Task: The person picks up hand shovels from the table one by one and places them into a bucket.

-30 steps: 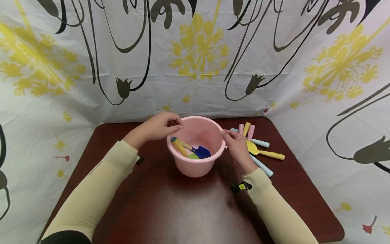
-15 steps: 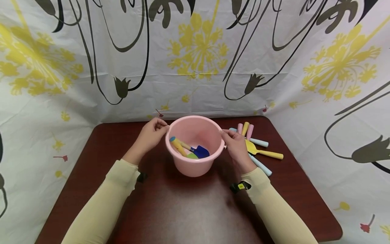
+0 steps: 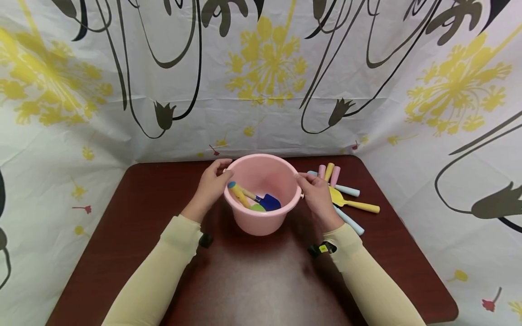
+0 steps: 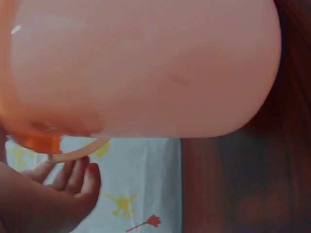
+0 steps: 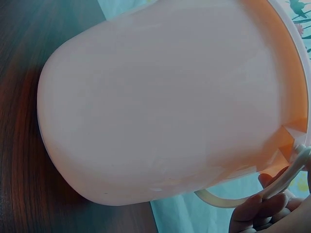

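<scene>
A pink bucket (image 3: 260, 223) stands upright on the table, between both hands. My left hand (image 3: 211, 185) grips its left rim, thumb on top and fingers outside, beside the bail handle (image 4: 81, 151) in the left wrist view. On the opposite side my right hand (image 3: 319, 201) pinches the right rim; its fingers also lie against the bail handle (image 5: 221, 201) in the right wrist view. Inside the bucket lie a small blue toy shovel (image 3: 269, 203), a yellow handle with a blue end (image 3: 239, 195) and a green piece (image 3: 258, 208) only partly visible.
Right of the bucket lie a yellow toy shovel (image 3: 336, 197), a light blue handle (image 3: 349, 221), and several pink, yellow and blue handles, partly hidden by my right hand. The dark red table (image 3: 163, 181) meets a patterned cloth (image 3: 261, 122) behind.
My left hand has moved from above the bucket's left side to outside it, then in to grip the rim. The right hand and the bucket have stayed in place.
</scene>
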`<state>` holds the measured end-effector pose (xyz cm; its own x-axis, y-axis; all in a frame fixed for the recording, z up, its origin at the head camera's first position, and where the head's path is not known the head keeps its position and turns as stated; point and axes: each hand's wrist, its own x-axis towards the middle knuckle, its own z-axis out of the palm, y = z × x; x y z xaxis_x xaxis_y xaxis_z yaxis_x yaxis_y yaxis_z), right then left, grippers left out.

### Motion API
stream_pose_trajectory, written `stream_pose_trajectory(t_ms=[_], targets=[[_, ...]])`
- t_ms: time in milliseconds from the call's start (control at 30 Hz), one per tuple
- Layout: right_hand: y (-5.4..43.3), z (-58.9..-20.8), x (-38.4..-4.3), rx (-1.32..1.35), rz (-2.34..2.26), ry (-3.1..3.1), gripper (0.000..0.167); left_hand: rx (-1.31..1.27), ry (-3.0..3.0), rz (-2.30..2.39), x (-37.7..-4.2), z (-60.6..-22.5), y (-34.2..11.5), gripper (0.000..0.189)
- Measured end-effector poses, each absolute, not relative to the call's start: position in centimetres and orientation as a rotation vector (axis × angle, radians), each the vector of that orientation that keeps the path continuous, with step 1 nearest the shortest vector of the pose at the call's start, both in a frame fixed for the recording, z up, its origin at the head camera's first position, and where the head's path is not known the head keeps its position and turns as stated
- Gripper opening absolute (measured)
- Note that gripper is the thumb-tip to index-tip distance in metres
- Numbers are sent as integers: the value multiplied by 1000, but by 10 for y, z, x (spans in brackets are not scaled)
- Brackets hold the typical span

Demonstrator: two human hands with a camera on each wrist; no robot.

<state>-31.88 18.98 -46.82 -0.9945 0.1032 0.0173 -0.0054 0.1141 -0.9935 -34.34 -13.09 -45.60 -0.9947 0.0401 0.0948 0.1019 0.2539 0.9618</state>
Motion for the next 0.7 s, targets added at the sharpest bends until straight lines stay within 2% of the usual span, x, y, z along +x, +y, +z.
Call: stream_pose_trajectory(t_ms=[700], targets=[[191,-465,-320,-117,2050,-2301,50,-146,-2209,-2157,-345,-472,-123,40]])
